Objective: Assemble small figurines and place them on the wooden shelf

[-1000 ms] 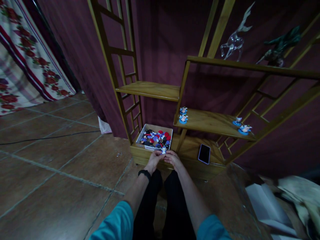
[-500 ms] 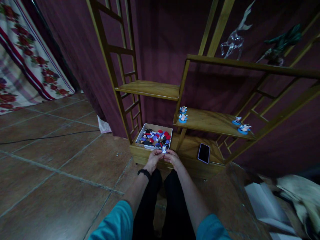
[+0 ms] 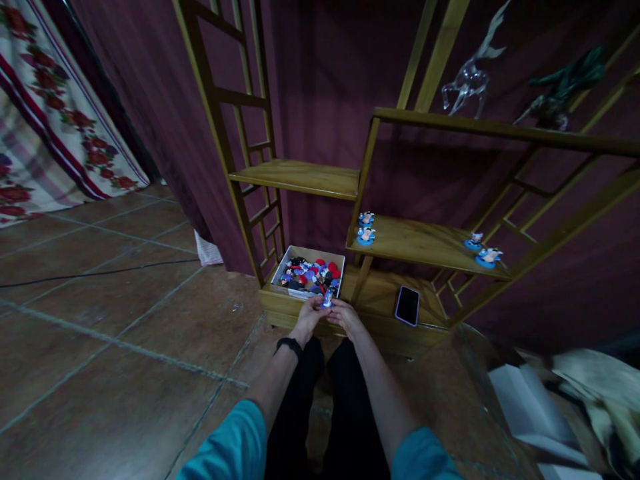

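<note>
Through my head view, with twelve o'clock straight ahead, the small white-and-purple figurine (image 3: pixel 327 300) sits at the centre of my reading, just in front of the box's near edge; I can't tell whether the two touch. My left hand (image 3: pixel 310 317) grips it from nine o'clock and my right hand (image 3: pixel 347 318) from three, fingertips closed around its lower part. With so little of it pinched, I judge that uneven pressure could twist it or pop it loose, to land among its neighbours or on the floor.

At eleven o'clock lies the shallow white cardboard box (image 3: pixel 314 253), heaped with red, purple and black figurines (image 3: pixel 309 274). A knuckle catching its near wall could jolt the box or tangle pieces.

At one o'clock, a pair of blue-based figurines (image 3: pixel 365 236) stands near the left end of the brown wooden shelf (image 3: pixel 417 240); a careless sleeve could tip them. Another pair (image 3: pixel 488 257) stands between two and three. The dark-screened phone with a purple edge (image 3: pixel 407 306) lies at three, where a dropped piece could strike it. Farther out, toward one, the clear glass deer (image 3: pixel 469 87) looks fragile; a knocked frame could topple it.
</note>
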A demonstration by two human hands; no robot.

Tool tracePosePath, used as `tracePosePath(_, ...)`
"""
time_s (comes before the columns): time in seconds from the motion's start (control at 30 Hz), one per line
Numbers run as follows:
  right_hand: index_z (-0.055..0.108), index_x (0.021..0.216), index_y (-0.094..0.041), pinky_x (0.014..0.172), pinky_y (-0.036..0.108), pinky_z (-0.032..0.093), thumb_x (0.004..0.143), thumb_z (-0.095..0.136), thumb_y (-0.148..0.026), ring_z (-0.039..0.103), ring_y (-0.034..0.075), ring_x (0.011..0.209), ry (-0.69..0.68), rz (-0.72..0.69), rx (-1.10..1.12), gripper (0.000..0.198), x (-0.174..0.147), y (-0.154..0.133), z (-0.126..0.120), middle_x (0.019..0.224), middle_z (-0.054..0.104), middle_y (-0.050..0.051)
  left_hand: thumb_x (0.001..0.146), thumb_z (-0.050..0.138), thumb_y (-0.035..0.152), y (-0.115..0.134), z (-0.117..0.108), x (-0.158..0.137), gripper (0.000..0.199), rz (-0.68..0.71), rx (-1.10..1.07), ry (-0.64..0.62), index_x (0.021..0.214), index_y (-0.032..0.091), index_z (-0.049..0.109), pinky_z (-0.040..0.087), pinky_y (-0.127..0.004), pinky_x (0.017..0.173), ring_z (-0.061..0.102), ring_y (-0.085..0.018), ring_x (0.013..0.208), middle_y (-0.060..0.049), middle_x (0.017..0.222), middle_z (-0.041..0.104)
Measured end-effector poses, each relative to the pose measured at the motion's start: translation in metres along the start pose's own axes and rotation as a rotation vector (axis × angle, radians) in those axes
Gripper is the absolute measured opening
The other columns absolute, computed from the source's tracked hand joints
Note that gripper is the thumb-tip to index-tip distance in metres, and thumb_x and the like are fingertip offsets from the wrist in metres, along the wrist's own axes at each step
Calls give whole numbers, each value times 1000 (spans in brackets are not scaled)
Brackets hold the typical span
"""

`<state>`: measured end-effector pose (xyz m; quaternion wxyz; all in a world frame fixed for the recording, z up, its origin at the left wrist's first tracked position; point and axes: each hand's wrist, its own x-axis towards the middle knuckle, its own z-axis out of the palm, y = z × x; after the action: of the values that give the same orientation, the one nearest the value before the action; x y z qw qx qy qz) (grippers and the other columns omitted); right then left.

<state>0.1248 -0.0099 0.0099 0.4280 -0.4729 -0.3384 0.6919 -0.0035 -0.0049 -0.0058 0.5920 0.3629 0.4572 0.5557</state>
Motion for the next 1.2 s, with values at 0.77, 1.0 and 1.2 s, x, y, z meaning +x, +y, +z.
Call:
tracePosePath(0.77,59,89,-20,68,27,50,55,66,-20,62,13,68,138,-78,30,35,0,3,-2,75,66,1,49,72,11,-3,0,1,37,30,-5,-45,85,16,68,42,-24,68,53,-10,63,-2,79,67)
tracePosePath(1.0,58,88,-20,70,29,50,51,69,-19,63,15,73,132,-134,43,39,-5,1,3,82,65,2,49,71,12,-3,0,0,36,-28,-16,-19,85,15,69,41,-24,62,52,-10,57,-1,65,64)
tracePosePath(1.2,59,94,-21,71,29,49,51,70,-19,63,16,79,98,-122,8,44,-7,-2,4,88,66,3,49,70,11,1,2,-1,34,-38,-18,-30,83,14,70,42,-24,61,54,-12,58,-3,67,66)
